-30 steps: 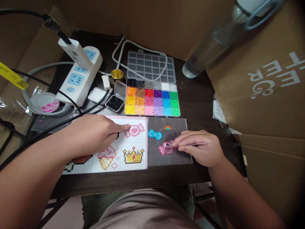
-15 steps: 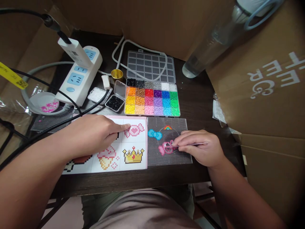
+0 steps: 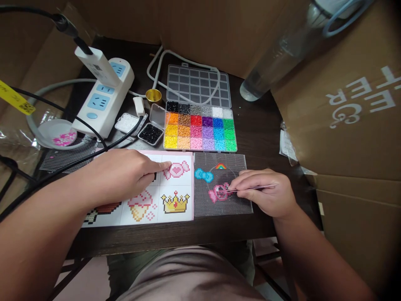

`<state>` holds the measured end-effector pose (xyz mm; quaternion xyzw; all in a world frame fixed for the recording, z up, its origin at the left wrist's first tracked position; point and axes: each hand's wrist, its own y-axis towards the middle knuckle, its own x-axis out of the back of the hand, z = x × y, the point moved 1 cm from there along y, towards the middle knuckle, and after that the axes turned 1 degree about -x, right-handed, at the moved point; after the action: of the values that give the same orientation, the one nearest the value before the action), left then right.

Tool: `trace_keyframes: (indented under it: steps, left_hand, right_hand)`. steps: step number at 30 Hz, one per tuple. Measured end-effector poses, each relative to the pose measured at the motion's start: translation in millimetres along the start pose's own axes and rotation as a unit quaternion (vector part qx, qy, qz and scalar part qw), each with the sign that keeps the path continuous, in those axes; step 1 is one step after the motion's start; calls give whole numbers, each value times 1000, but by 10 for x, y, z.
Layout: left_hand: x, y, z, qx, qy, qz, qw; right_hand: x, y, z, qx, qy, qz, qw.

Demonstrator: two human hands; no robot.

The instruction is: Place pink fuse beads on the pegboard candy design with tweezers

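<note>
Both hands rest low on the dark table (image 3: pixel 257 133). Nearest, the left hand (image 3: pixel 125 173) lies on the pattern sheet (image 3: pixel 175 209), its forefinger stretched out and touching the printed pink candy, the other fingers curled under. The right hand (image 3: pixel 266 190) pinches thin tweezers (image 3: pixel 250 188) between thumb and fingers; their tips sit on the pink bead candy (image 3: pixel 217 193) on the clear pegboard (image 3: pixel 225 207), though whether they grip a bead is too small to tell. Just beyond lies the open bead box (image 3: pixel 200 131), rows of colours. Farther back, a white power strip (image 3: pixel 103 98) and a plastic bottle (image 3: pixel 282 54) against cardboard.
</note>
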<state>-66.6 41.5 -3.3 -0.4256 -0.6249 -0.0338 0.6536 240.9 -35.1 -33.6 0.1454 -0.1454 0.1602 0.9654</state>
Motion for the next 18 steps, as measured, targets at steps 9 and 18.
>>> trace_keyframes:
  steps: [9,18]
  left_hand:
    - [-2,-17,4,4,5,-12,1000]
    - [-28,7,41,-17,-8,-16,1000]
  right_hand:
    - [51,-25,34,-2,-31,-21,999]
    - [125,21,59,-25,-38,-117,992]
